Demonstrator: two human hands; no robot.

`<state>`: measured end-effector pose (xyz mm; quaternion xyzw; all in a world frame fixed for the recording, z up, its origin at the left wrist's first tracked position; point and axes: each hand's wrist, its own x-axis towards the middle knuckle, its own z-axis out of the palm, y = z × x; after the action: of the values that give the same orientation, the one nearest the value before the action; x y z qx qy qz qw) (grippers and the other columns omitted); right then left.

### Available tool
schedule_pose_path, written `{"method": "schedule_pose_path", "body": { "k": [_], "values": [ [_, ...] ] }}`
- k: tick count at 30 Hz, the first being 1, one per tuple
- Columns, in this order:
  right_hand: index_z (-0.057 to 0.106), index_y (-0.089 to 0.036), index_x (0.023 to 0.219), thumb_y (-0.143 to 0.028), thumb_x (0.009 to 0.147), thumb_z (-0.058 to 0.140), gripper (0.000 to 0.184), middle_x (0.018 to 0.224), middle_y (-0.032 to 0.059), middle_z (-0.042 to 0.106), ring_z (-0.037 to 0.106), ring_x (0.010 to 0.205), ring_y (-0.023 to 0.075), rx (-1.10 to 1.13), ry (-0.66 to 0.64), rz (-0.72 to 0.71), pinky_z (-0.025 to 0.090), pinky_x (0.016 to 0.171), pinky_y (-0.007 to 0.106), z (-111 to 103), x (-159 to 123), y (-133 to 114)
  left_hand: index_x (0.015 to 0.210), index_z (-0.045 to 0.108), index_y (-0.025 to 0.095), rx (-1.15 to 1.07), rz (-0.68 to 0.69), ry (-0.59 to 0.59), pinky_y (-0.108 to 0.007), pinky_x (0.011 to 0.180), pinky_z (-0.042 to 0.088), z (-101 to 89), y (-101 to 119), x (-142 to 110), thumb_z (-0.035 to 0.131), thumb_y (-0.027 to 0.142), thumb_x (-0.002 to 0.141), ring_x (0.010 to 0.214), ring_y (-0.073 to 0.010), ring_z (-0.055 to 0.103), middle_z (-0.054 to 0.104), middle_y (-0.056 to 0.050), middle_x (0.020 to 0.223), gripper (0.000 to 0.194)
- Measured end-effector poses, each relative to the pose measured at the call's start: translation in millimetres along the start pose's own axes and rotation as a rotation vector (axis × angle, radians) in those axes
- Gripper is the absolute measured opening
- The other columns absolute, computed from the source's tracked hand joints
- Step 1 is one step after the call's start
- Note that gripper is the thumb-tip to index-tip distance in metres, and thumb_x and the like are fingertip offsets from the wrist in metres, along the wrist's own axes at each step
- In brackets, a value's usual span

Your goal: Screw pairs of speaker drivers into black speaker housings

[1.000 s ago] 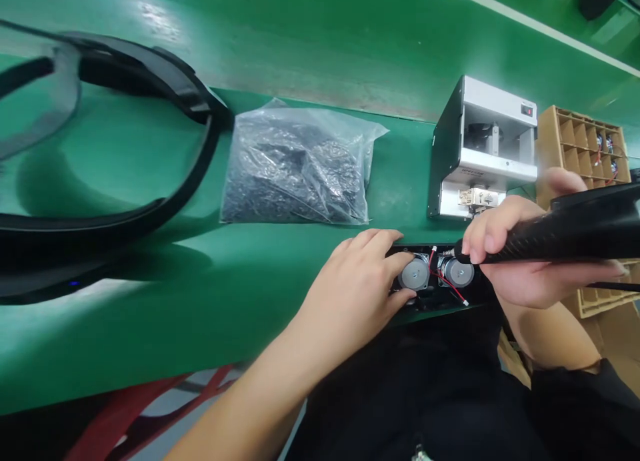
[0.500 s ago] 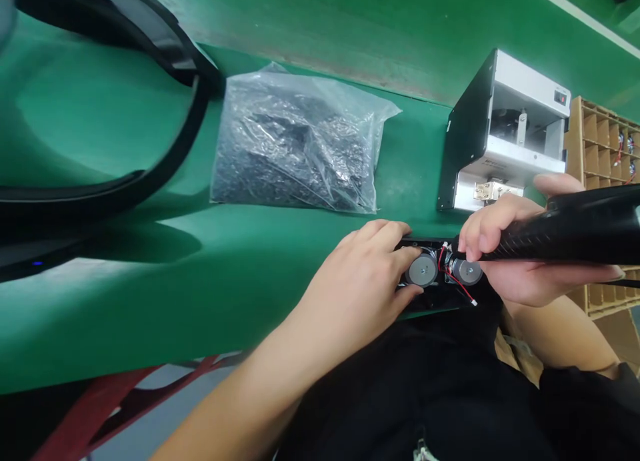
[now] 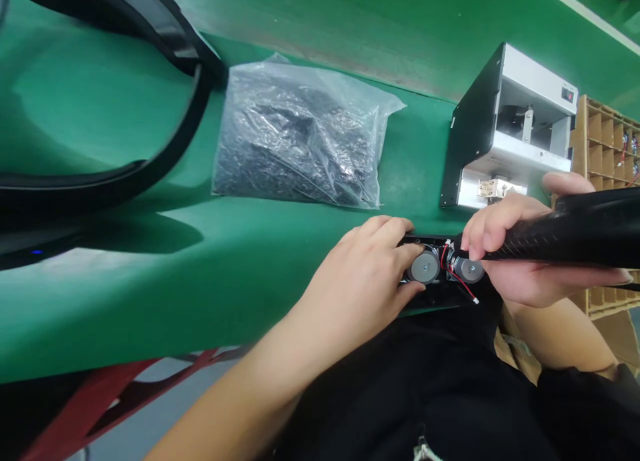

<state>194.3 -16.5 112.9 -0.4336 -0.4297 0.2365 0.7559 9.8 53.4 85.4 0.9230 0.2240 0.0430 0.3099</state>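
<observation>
My left hand (image 3: 367, 264) is closed around a round grey-backed speaker (image 3: 425, 267), its thumb and fingers on either side. The speaker sits in a long black housing (image 3: 435, 295) at the bench's front edge. A second speaker (image 3: 470, 269) lies to its right, partly under my right hand. Between them runs a red and black wire (image 3: 463, 283) with a white plug at its end. My right hand (image 3: 520, 247) is wrapped around a black electric screwdriver (image 3: 575, 227), held nearly level with its tip toward the housing. My fingers hide where the tip meets the part.
A clear plastic bag (image 3: 303, 134) of dark parts lies on the green bench (image 3: 240, 281). Behind my right hand stands a silver and black screw feeder (image 3: 513, 134). A divided cardboard box (image 3: 600, 134) is at the right. A large black curved band (image 3: 185, 127) occupies the left.
The view has shifted slightly, so the bag and feeder appear a little higher and further right. Both hands keep their holds on the speaker and screwdriver.
</observation>
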Motion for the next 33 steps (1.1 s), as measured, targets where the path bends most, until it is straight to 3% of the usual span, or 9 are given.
{"method": "schedule_pose_path", "body": {
  "k": [2,7,11,16,19,22,27,30,33],
  "values": [
    [0.077,-0.030,0.125,-0.084,0.095,0.057,0.065,0.065,-0.0038,0.070,0.058,0.041,0.0159,0.009,0.012,0.001,0.053,0.038,0.030,0,1,-1,0.120,0.083,0.018,0.002,-0.003,-0.002,-0.057,0.103,0.064,0.5,0,-1,0.087,0.028,0.089,0.121,-0.0381,0.069,0.072,-0.015,0.131,0.032],
    [0.077,-0.034,0.123,-0.072,0.086,0.081,0.053,0.069,-0.0046,0.074,0.065,0.047,0.0179,-0.052,-0.081,0.124,0.061,0.047,0.033,-4,5,-10,0.120,0.083,0.018,0.011,-0.001,-0.002,-0.058,0.105,0.063,2.0,1,-1,0.090,0.030,0.089,0.123,-0.0388,0.068,0.071,-0.016,0.132,0.035],
    [0.077,-0.032,0.125,-0.076,0.097,0.064,0.054,0.067,-0.0035,0.070,0.063,0.045,0.0169,-0.047,-0.080,0.089,0.058,0.044,0.031,-3,5,-5,0.120,0.083,0.018,0.009,-0.012,-0.014,-0.058,0.105,0.063,2.9,1,-1,0.089,0.032,0.089,0.125,-0.0394,0.068,0.071,-0.016,0.132,0.035],
    [0.073,-0.031,0.133,-0.090,0.097,0.043,0.076,0.065,-0.0037,0.066,0.057,0.041,0.0155,-0.044,-0.152,-0.065,0.054,0.040,0.030,-8,1,10,0.121,0.083,0.019,0.014,-0.019,-0.023,-0.056,0.106,0.062,2.4,0,0,0.089,0.033,0.089,0.126,-0.0387,0.067,0.071,-0.015,0.134,0.035],
    [0.069,-0.033,0.137,-0.096,0.090,0.045,0.082,0.068,-0.0029,0.069,0.059,0.042,0.0161,-0.082,-0.217,-0.076,0.055,0.040,0.031,-12,-3,16,0.119,0.083,0.019,0.016,-0.018,-0.042,-0.056,0.104,0.063,0.1,0,2,0.089,0.032,0.090,0.124,-0.0385,0.068,0.071,-0.015,0.133,0.033],
    [0.066,-0.037,0.129,-0.102,0.084,0.040,0.084,0.064,-0.0051,0.067,0.053,0.037,0.0141,-0.094,-0.196,-0.068,0.050,0.037,0.028,-12,-5,22,0.119,0.085,0.021,0.029,-0.026,-0.065,-0.054,0.101,0.064,-2.4,1,5,0.088,0.031,0.089,0.120,-0.0375,0.069,0.072,-0.014,0.129,0.032],
    [0.065,-0.034,0.123,-0.091,0.093,0.050,0.066,0.063,-0.0066,0.066,0.050,0.035,0.0132,-0.032,-0.203,-0.092,0.048,0.035,0.027,-8,-3,30,0.120,0.085,0.021,0.059,-0.043,-0.091,-0.053,0.100,0.065,-3.4,4,8,0.090,0.030,0.089,0.116,-0.0360,0.069,0.071,-0.013,0.126,0.033],
    [0.063,-0.034,0.115,-0.093,0.085,0.062,0.066,0.061,-0.0090,0.065,0.051,0.035,0.0128,-0.010,-0.148,-0.014,0.048,0.035,0.027,-7,-6,32,0.121,0.085,0.022,0.075,-0.051,-0.090,-0.051,0.100,0.065,-3.1,4,7,0.090,0.030,0.089,0.118,-0.0358,0.069,0.071,-0.013,0.128,0.034],
    [0.059,-0.033,0.107,-0.102,0.067,0.068,0.080,0.058,-0.0110,0.059,0.048,0.035,0.0124,-0.014,-0.107,0.136,0.045,0.035,0.028,-9,-14,35,0.121,0.084,0.023,0.101,-0.057,-0.102,-0.049,0.099,0.065,-3.0,4,7,0.089,0.032,0.090,0.118,-0.0355,0.069,0.071,-0.013,0.129,0.033]
  ]
}}
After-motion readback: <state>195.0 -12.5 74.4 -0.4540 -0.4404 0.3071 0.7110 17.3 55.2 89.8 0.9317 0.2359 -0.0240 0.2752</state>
